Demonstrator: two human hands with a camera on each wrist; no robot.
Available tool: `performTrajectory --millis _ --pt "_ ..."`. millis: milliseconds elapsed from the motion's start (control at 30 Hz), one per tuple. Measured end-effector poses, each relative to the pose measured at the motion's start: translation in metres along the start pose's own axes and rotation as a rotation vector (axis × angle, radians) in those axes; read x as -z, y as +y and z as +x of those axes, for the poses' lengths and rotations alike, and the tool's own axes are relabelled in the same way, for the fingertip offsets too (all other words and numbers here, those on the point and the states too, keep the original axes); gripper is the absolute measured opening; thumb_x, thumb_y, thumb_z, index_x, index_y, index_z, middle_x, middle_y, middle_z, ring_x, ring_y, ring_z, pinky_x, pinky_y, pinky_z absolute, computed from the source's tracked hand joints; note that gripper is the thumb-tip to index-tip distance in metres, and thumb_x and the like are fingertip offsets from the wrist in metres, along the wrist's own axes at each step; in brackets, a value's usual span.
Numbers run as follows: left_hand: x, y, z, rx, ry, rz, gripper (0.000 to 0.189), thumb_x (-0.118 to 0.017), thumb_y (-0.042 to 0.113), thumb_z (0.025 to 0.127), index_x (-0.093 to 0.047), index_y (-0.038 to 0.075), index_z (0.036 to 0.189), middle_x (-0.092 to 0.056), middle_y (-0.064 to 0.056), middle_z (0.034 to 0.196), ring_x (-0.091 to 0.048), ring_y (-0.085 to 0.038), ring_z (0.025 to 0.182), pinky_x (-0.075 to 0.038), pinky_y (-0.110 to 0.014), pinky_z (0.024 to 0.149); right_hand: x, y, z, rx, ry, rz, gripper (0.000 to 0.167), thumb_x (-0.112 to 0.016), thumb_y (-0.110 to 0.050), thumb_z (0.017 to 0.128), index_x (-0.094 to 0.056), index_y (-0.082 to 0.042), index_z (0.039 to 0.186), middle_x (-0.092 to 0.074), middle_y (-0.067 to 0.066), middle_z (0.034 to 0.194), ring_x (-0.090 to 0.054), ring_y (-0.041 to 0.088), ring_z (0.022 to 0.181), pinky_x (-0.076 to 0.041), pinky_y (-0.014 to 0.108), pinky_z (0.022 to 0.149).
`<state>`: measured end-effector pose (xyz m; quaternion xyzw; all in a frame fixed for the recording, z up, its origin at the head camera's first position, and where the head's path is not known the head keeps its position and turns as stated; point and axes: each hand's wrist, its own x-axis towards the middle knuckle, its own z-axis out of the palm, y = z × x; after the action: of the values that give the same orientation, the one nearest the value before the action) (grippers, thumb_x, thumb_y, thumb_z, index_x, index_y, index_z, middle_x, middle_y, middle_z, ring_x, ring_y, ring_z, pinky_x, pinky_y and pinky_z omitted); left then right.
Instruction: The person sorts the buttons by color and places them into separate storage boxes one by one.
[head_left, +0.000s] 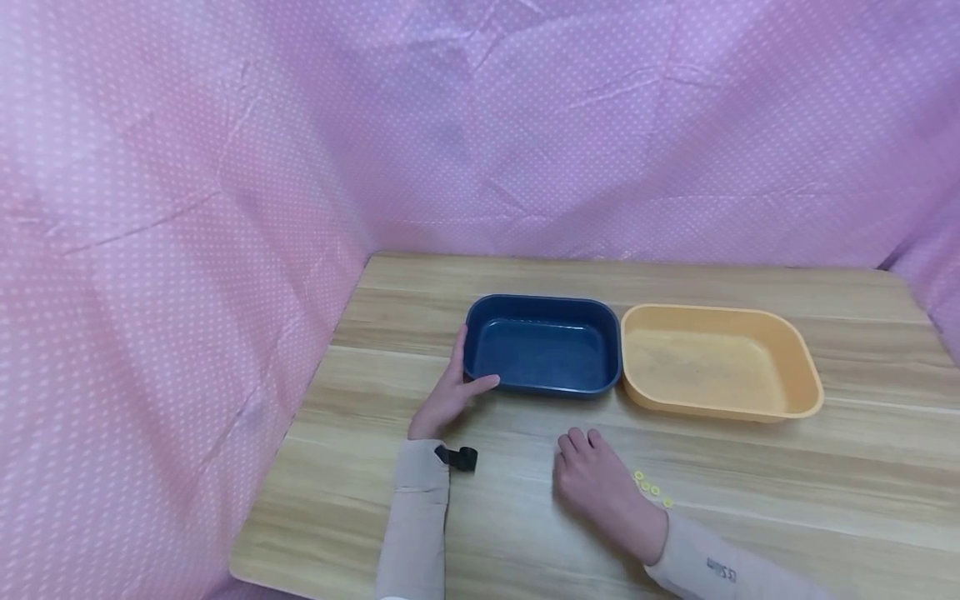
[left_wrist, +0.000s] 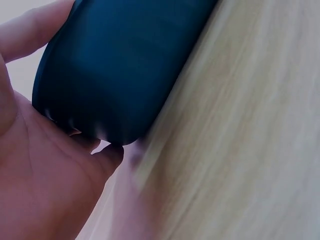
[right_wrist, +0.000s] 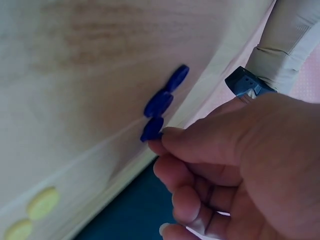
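My left hand grips the near left corner of a dark blue plastic bin, its thumb along the front wall and fingers along the left end. In the left wrist view, the palm lies against the rounded corner of the bin. My right hand is low over the table in front of the bins. Up close, its thumb and index fingertip pinch the nearest of three small blue discs lined up on the tabletop. The hand hides these in the head view. Small yellow rings lie beside the right wrist.
A light orange bin stands directly right of the dark blue one. Both sit on a wood-grain table. Pink dotted cloth hangs behind and at the sides. A black strap with a small device is on the left wrist.
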<state>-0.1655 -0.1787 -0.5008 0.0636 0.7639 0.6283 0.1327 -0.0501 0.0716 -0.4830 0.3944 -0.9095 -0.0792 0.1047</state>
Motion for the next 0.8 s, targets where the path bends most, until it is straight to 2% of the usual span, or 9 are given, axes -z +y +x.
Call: performTrajectory --millis 200,333,433,533,667,733,800 --pt "-0.002 0.003 -0.001 0.005 0.009 -0.009 0.100 -0.069 0.020 0.091 0.006 0.030 0.156 0.003 0.008 0.162 0.000 -0.023 0.147 -0.005 -0.054 0.116 0.002 0.006 0.000 -0.033 -0.033 0.062 0.012 -0.055 -0.002 0.083 -0.067 0.002 0.084 -0.053 0.011 0.080 -0.044 0.028 0.077 -0.039 0.041 0.068" --pt "-0.002 0.002 -0.002 0.021 0.018 -0.009 0.100 -0.070 0.021 0.091 0.005 0.031 0.156 0.003 0.006 0.162 0.000 -0.024 0.147 -0.005 -0.056 0.115 0.005 0.014 0.000 -0.077 -0.060 0.165 0.011 -0.059 0.000 0.078 -0.065 0.001 0.087 -0.051 0.008 0.081 -0.044 0.026 0.079 -0.038 0.040 0.067" --pt "-0.002 0.002 -0.003 0.026 0.019 -0.015 0.100 -0.070 0.021 0.091 0.005 0.032 0.156 0.004 0.006 0.162 0.001 -0.025 0.147 -0.004 -0.056 0.115 0.011 0.022 0.001 -0.141 -0.055 0.268 0.012 -0.065 -0.002 0.077 -0.064 -0.003 0.088 -0.050 0.005 0.083 -0.044 0.024 0.081 -0.039 0.038 0.068" --pt "-0.001 0.002 -0.004 0.023 0.014 -0.019 0.100 -0.069 0.021 0.091 0.006 0.032 0.156 0.004 0.005 0.162 0.001 -0.024 0.147 -0.003 -0.056 0.115 0.018 0.030 0.003 -0.204 -0.015 0.343 0.016 -0.072 -0.002 0.076 -0.064 -0.006 0.089 -0.052 0.003 0.085 -0.044 0.022 0.083 -0.041 0.035 0.070" --pt "-0.001 0.003 -0.004 0.018 0.005 -0.029 0.100 -0.069 0.021 0.092 0.007 0.031 0.156 0.004 0.005 0.162 0.000 -0.024 0.147 -0.003 -0.055 0.116 0.025 0.042 0.008 -0.292 0.099 0.413 0.012 -0.075 -0.006 0.079 -0.066 -0.008 0.087 -0.055 0.000 0.081 -0.046 0.018 0.077 -0.045 0.028 0.065" --pt "-0.001 0.004 -0.003 0.022 0.006 -0.028 0.100 -0.069 0.021 0.092 0.007 0.032 0.156 0.004 0.006 0.162 -0.001 -0.023 0.147 -0.004 -0.054 0.116 0.030 0.049 0.011 -0.352 0.142 0.493 0.008 -0.073 -0.008 0.082 -0.066 -0.009 0.086 -0.055 -0.002 0.078 -0.047 0.015 0.073 -0.046 0.024 0.060" --pt "-0.002 0.005 -0.003 0.019 0.005 -0.025 0.099 -0.069 0.021 0.092 0.007 0.032 0.156 0.003 0.006 0.162 -0.001 -0.023 0.147 -0.005 -0.054 0.116 0.034 0.058 0.015 -0.421 0.162 0.618 0.004 -0.071 -0.010 0.086 -0.067 -0.010 0.087 -0.055 -0.004 0.076 -0.047 0.012 0.069 -0.045 0.022 0.056"
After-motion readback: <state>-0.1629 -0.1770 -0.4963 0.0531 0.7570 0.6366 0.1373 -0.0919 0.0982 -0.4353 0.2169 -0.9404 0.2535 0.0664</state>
